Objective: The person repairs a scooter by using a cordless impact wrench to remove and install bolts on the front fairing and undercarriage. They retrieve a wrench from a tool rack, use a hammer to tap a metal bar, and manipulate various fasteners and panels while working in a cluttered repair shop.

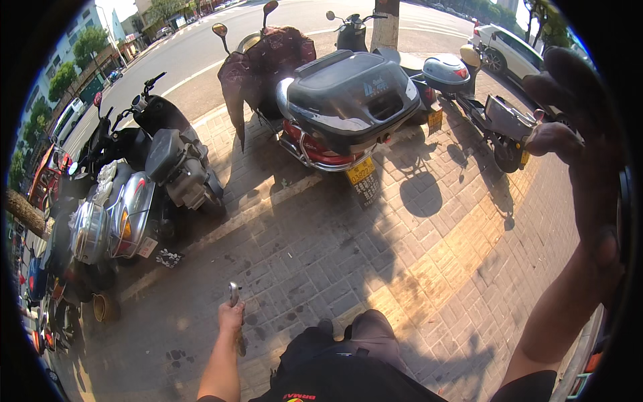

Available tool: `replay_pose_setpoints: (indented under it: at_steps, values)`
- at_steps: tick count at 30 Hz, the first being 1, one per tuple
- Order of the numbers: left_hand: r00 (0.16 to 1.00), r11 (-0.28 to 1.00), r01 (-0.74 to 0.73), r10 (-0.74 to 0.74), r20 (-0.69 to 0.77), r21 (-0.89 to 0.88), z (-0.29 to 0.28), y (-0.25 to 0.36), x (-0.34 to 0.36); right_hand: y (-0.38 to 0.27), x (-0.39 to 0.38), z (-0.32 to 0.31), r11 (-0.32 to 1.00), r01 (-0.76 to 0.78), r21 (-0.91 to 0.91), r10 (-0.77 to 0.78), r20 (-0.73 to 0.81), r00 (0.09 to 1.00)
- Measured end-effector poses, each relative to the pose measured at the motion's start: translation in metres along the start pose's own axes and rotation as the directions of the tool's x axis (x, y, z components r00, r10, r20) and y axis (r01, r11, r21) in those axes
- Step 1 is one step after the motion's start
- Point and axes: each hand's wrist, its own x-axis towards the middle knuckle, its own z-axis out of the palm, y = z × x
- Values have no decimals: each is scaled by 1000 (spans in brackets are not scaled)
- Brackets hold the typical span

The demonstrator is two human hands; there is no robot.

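Observation:
My left hand (232, 315) is low at the bottom centre, closed around a small metal key-like object (234, 292) that sticks up above the fist. My right hand (577, 127) is raised high at the right edge, close to the camera, fingers spread and empty. Ahead stands a red scooter (315, 144) with a large dark grey rear box (348, 94) and a yellow plate. My legs in dark trousers (335, 348) show at the lower centre above the brick pavement (375, 261).
Silver and black scooters (127, 201) are parked on the left. Another scooter with a grey box (482, 107) stands at the right, beside a white car (512, 50). A tree trunk (385, 23) rises behind. The road runs across the top.

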Motion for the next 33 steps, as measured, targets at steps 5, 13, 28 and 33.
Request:
replay_pose_setpoints:
  at_steps: [5,13,28,33]
  values:
    - [999,983,-29,26,-21,-180,54,85,35,229,-52,27,518,-688,508,728,160,667]
    - [915,962,248,-272,-298,-115,131,16,18,478,-104,83,-40,-721,691,972,193,131]
    - [948,954,294,-298,-112,-50,205,87,75,538,59,58,335,-577,745,719,194,667]
    - [967,957,191,-222,-126,-219,202,160,119,563,115,39,660,-544,518,596,78,799]
